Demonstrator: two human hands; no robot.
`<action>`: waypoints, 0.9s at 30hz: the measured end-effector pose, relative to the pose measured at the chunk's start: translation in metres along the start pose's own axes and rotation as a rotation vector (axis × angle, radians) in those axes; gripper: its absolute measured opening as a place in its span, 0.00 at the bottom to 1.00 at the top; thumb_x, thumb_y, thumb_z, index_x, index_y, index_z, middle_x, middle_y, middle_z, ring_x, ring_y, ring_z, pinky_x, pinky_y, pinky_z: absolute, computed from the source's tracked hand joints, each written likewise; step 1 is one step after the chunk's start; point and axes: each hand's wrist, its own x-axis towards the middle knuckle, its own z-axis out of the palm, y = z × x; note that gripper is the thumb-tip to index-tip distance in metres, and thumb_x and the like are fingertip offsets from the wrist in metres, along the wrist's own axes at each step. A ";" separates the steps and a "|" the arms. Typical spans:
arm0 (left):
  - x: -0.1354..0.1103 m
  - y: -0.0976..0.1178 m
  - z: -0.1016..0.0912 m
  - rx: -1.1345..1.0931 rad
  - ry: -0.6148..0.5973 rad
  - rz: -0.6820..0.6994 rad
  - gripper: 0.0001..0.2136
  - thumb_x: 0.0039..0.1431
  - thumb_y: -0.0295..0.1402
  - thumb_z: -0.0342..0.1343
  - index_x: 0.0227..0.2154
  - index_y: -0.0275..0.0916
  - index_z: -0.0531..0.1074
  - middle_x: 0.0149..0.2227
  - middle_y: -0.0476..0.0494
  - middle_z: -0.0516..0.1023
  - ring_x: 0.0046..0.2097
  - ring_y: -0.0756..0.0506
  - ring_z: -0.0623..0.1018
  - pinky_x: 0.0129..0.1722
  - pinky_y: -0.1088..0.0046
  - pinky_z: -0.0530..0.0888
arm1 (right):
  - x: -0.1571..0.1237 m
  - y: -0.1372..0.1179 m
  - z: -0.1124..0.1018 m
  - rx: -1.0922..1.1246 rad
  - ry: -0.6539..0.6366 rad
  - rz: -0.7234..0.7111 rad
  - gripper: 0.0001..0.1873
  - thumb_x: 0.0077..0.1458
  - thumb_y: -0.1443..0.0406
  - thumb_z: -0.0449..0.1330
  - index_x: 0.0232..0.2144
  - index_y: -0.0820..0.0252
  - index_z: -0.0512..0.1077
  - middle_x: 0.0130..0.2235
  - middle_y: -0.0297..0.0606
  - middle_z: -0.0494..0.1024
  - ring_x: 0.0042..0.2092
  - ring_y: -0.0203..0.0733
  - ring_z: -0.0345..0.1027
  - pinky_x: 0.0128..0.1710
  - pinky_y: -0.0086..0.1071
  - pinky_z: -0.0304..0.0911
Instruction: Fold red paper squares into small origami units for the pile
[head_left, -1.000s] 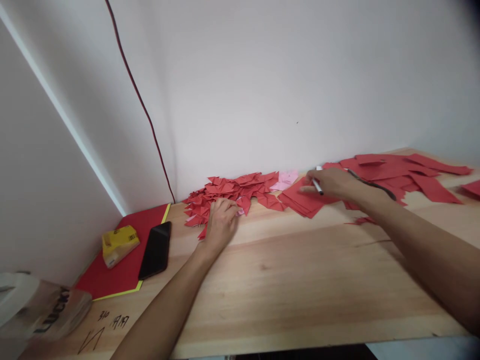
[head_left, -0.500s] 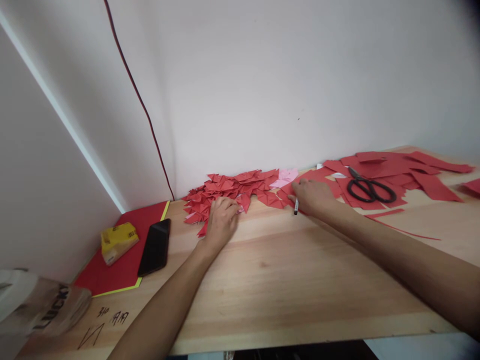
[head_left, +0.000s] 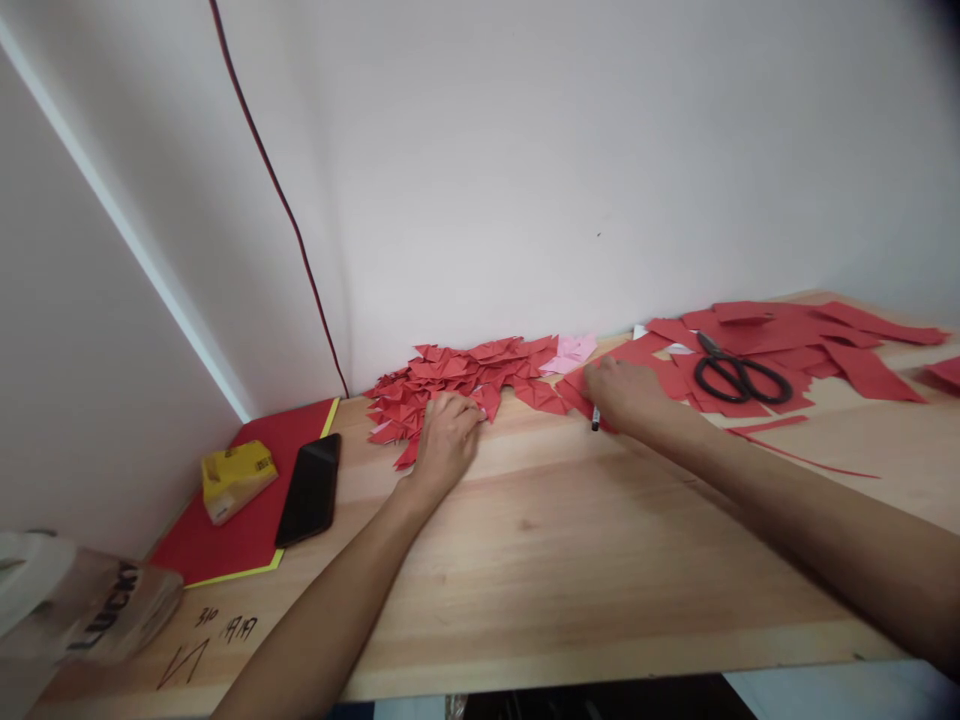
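Observation:
My left hand (head_left: 448, 435) lies at the front edge of a pile of folded red paper pieces (head_left: 450, 368), fingers curled and bunched. A small pale bit shows by its fingertips; I cannot make out what they hold. Farther right, my right hand (head_left: 626, 388) rests over flat red paper pieces (head_left: 637, 350) with its fingers closed and turned down. A marker pen (head_left: 596, 418) sticks out from beneath that hand, and whether the fingers grip it is hidden. A pink folded paper piece (head_left: 571, 352) sits between the hands, close to the wall.
Black-handled scissors (head_left: 742, 382) lie on red paper scraps (head_left: 862, 370) at right. At left are a phone (head_left: 309, 490), a yellow packet (head_left: 238, 480) on a red sheet (head_left: 292, 425), and a clear cup marked LUCKY (head_left: 112, 610). A dark red cord (head_left: 281, 195) hangs along the wall.
The pen beneath my right hand has shifted slightly toward me and to the right. My left hand stays in nearly the same spot by the pile.

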 end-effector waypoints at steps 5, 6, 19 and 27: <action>-0.001 0.000 0.002 -0.006 -0.001 0.012 0.08 0.62 0.26 0.52 0.36 0.41 0.76 0.41 0.43 0.78 0.47 0.42 0.70 0.47 0.62 0.66 | -0.012 -0.012 -0.009 -0.106 -0.067 0.109 0.20 0.61 0.60 0.59 0.52 0.64 0.69 0.52 0.47 0.72 0.49 0.45 0.70 0.47 0.44 0.69; -0.001 0.000 0.002 -0.008 0.000 0.015 0.08 0.62 0.26 0.52 0.37 0.41 0.76 0.41 0.43 0.78 0.47 0.42 0.70 0.47 0.62 0.66 | -0.013 -0.015 -0.010 -0.110 -0.072 0.109 0.20 0.61 0.60 0.59 0.52 0.64 0.69 0.52 0.47 0.72 0.49 0.46 0.70 0.47 0.44 0.69; 0.000 0.003 0.004 -0.027 0.016 0.053 0.08 0.63 0.27 0.51 0.34 0.38 0.76 0.39 0.42 0.78 0.44 0.42 0.70 0.43 0.62 0.65 | -0.006 -0.011 -0.004 -0.126 0.002 0.078 0.20 0.64 0.57 0.54 0.49 0.67 0.70 0.49 0.52 0.74 0.47 0.51 0.71 0.43 0.45 0.68; -0.002 0.003 0.007 -0.039 0.012 0.060 0.07 0.63 0.26 0.52 0.33 0.38 0.75 0.38 0.43 0.78 0.44 0.43 0.70 0.42 0.64 0.65 | 0.004 -0.007 0.005 -0.135 0.121 0.037 0.20 0.65 0.59 0.48 0.48 0.68 0.71 0.48 0.62 0.73 0.46 0.62 0.70 0.37 0.45 0.65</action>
